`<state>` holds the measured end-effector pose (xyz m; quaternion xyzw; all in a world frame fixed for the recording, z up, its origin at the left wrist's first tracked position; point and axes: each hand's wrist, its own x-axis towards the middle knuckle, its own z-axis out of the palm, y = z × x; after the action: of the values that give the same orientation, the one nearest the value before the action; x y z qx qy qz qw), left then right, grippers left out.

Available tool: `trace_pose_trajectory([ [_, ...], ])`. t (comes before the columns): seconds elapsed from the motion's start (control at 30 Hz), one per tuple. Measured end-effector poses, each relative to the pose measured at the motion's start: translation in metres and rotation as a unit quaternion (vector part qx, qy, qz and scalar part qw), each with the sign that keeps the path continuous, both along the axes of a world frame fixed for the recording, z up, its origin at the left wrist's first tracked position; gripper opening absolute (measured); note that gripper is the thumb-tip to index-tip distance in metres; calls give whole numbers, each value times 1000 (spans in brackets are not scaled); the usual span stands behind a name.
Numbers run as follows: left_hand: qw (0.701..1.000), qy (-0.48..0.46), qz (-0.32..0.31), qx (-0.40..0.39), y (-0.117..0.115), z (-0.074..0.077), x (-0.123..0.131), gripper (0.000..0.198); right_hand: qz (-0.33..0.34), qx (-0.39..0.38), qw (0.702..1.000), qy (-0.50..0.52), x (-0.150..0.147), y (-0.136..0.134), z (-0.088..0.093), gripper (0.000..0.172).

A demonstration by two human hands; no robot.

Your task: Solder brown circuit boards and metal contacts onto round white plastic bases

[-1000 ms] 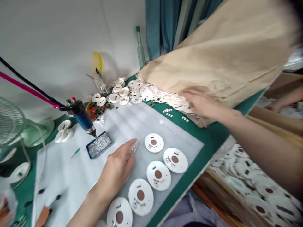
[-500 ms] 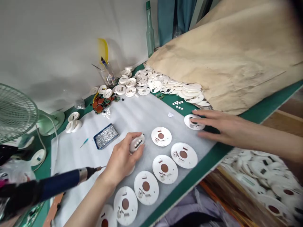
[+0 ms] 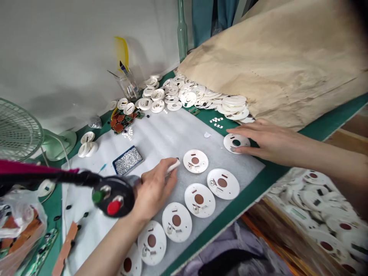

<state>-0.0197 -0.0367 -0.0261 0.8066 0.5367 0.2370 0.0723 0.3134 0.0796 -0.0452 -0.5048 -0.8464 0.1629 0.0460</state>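
Observation:
My left hand [image 3: 153,188] pinches a small white round plastic part [image 3: 173,165], now turned nearly edge-on. At the right, my right hand [image 3: 263,138] has its thumb and fingers closed on the rim of a white disc [image 3: 229,143] with a central hole, still lying by the sheet's edge. Between the hands lies another white disc [image 3: 195,156] with a brown centre and small metal contact. Several similar discs [image 3: 177,230] run in rows toward the front. A hanging power screwdriver [image 3: 120,197] with red and green buttons partly covers my left wrist.
A blue tray of tiny screws [image 3: 128,160] sits on the white sheet [image 3: 161,134]. Behind are piled white discs [image 3: 207,100], circuit boards [image 3: 122,122] and a cup of tools [image 3: 129,86]. A green fan [image 3: 20,130] stands left; a brown paper sheet [image 3: 273,69] covers the back right.
My right hand has gone from spread fingers over the disc to gripping its rim. My left hand has turned the small part edge-on. The screwdriver has swung round, its button end now showing.

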Motion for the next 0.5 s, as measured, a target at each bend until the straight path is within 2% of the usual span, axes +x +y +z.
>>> trace_pose_trajectory([
  [0.2, 999, -11, -44, 18, 0, -4, -3, 21, -95, 11, 993, 63, -8, -11, 11, 84],
  [0.37, 998, 2, -61, 24, 0, -5, -2, 21, -140, -93, 977, 133, -21, -24, 13, 80],
  [0.5, 996, 10, -88, 27, -6, -5, -3, 25, -147, -127, 968, 158, -23, -27, 6, 83],
])
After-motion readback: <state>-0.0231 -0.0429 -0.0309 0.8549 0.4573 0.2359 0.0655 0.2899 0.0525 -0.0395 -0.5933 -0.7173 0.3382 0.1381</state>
